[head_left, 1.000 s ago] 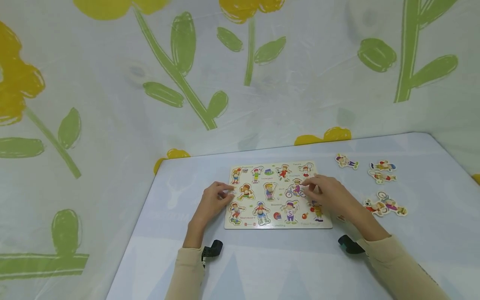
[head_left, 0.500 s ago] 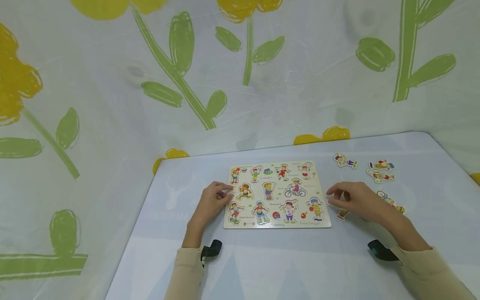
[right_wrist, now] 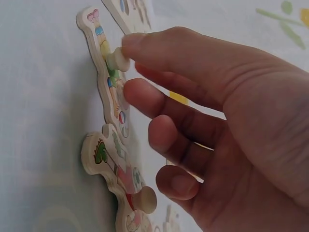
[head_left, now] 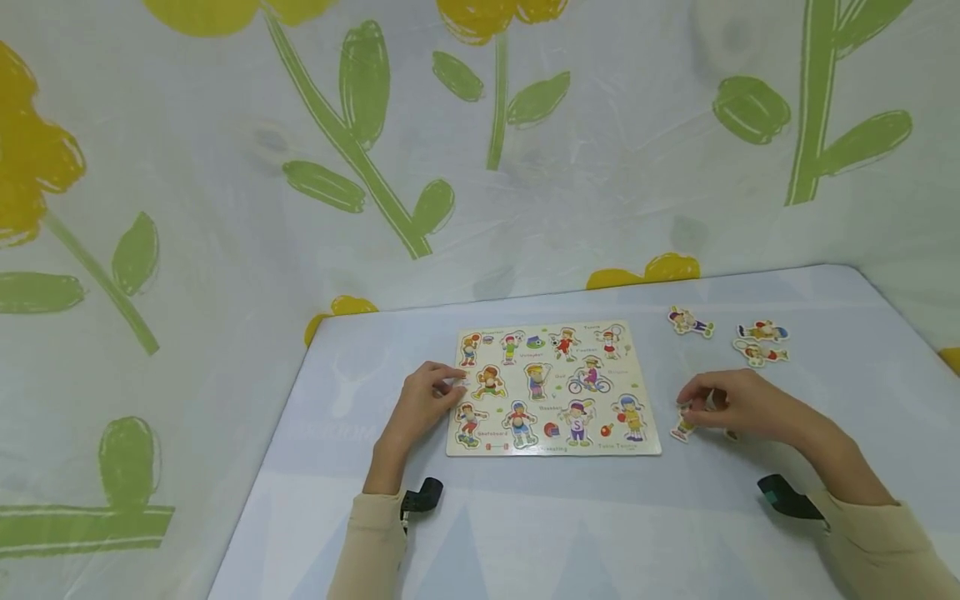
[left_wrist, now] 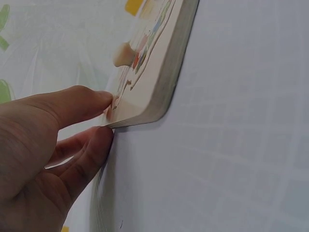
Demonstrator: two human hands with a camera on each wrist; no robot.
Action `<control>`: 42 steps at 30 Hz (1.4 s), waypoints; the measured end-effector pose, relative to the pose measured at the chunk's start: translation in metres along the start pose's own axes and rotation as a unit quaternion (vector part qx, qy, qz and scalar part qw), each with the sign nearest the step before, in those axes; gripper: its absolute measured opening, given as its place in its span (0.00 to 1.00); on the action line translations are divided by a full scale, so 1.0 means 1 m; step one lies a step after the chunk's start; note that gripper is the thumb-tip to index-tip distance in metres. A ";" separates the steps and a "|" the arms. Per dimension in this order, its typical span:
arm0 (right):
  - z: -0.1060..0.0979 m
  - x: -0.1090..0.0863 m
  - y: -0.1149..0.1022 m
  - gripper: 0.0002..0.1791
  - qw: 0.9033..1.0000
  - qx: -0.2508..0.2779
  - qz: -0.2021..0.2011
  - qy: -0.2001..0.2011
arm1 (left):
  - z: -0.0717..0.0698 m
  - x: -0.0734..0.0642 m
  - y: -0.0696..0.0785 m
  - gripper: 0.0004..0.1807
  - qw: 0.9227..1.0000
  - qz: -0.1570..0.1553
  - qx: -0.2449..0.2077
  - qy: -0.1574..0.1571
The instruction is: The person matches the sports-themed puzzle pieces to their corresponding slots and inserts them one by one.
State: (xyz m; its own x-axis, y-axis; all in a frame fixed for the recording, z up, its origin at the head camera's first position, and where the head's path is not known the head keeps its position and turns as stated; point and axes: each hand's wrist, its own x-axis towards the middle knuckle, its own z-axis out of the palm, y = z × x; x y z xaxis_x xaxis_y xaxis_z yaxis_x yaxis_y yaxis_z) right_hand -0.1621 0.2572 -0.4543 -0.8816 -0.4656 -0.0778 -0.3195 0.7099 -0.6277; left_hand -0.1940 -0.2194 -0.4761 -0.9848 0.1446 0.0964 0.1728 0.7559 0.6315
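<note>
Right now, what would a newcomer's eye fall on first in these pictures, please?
Probably the big yellow flowers on the backdrop, high in the head view. Next, the colourful puzzle board on the table, its left edge held by the left hand; to its right, the right hand is at a knobbed piece.
</note>
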 end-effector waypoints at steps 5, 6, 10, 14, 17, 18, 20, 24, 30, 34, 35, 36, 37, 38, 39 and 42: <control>0.000 0.002 -0.002 0.08 1.000 0.001 0.004 -0.016 | -0.003 0.001 0.000 0.14 1.000 -0.003 0.001 0.000; 0.000 0.002 -0.002 0.07 1.000 0.004 0.009 -0.019 | -0.003 0.001 0.001 0.14 1.000 -0.003 0.000 0.000; 0.001 0.004 -0.004 0.07 0.999 0.010 0.015 -0.030 | -0.003 0.001 0.001 0.14 1.000 -0.005 0.000 0.001; 0.001 0.004 -0.007 0.06 0.999 0.007 0.015 -0.036 | -0.003 0.002 0.000 0.14 1.000 -0.012 -0.003 -0.002; 0.002 0.004 -0.008 0.06 0.999 0.006 0.016 -0.036 | -0.003 0.001 0.000 0.14 1.000 -0.014 -0.007 -0.003; 0.001 0.004 -0.008 0.06 0.999 0.004 0.015 -0.034 | -0.003 0.001 0.000 0.14 1.000 -0.014 -0.008 -0.003; 0.001 0.004 -0.008 0.07 1.000 0.001 0.011 -0.027 | -0.003 0.001 0.000 0.14 1.000 -0.011 -0.007 -0.003; 0.001 0.001 -0.005 0.08 1.000 -0.004 0.002 -0.008 | -0.002 0.001 -0.001 0.13 1.000 -0.003 -0.005 -0.001; 0.002 -0.001 -0.002 0.09 1.000 -0.001 -0.001 0.007 | -0.002 0.001 -0.001 0.13 1.000 0.001 -0.008 -0.001; 0.002 -0.001 -0.001 0.08 1.000 -0.001 -0.003 0.007 | -0.002 0.001 0.001 0.13 1.000 0.003 -0.008 -0.003; 0.002 -0.001 -0.001 0.08 1.000 0.000 -0.003 0.008 | -0.002 0.001 0.001 0.13 1.000 0.002 -0.007 -0.003; 0.002 -0.001 -0.001 0.07 1.000 0.000 -0.003 0.008 | -0.002 0.001 0.001 0.13 1.000 0.002 -0.006 -0.003; 0.002 -0.001 -0.001 0.07 1.000 -0.001 -0.003 0.009 | -0.002 0.001 0.001 0.13 1.000 0.001 -0.007 -0.003; 0.002 -0.001 -0.001 0.07 1.000 -0.002 -0.003 0.010 | -0.002 0.001 0.002 0.13 1.000 -0.001 -0.008 -0.003; 0.002 -0.001 -0.001 0.07 1.000 -0.004 -0.002 0.011 | -0.002 0.001 0.002 0.13 1.000 -0.001 -0.007 -0.003; 0.002 -0.002 -0.001 0.08 1.000 -0.005 0.000 0.012 | -0.001 0.001 0.002 0.13 1.000 -0.003 -0.010 -0.004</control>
State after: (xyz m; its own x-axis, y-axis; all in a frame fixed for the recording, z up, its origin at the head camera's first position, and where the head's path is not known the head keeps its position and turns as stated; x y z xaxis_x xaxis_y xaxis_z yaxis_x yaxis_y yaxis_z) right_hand -0.1599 0.2564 -0.4551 -0.8896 -0.4530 -0.0585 -0.3230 0.7145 -0.6206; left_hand -0.1944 -0.2183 -0.4734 -0.9857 0.1451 0.0855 0.1657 0.7443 0.6470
